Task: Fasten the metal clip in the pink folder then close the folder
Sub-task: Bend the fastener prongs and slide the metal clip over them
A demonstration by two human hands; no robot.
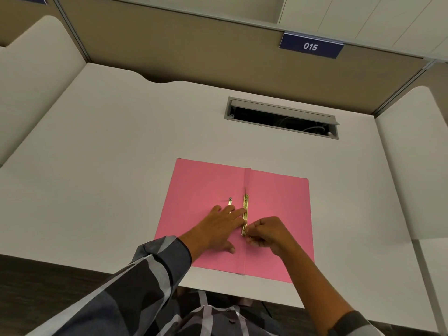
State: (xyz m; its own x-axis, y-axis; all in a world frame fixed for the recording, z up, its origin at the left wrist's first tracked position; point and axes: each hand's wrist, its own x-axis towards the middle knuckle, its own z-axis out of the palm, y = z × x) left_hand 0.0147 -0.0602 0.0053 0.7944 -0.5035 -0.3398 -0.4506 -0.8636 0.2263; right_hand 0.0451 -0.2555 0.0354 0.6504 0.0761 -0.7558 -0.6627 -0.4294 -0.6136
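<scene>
The pink folder (198,187) lies open and flat on the white desk, near its front edge. A gold metal clip bar (245,209) runs along the right of the folder's centre fold, with a thin prong sticking up at its far end. A second small metal piece (230,200) lies on the left leaf. My left hand (218,226) rests flat on the left leaf, fingertips touching the bar's left side. My right hand (266,232) pinches the near end of the bar with curled fingers.
An open cable slot (281,117) with a grey lid is set into the desk (121,166) behind the folder. Beige partition walls surround the desk, and a blue sign reading 015 (311,46) hangs above. The desk's front edge lies just under my forearms.
</scene>
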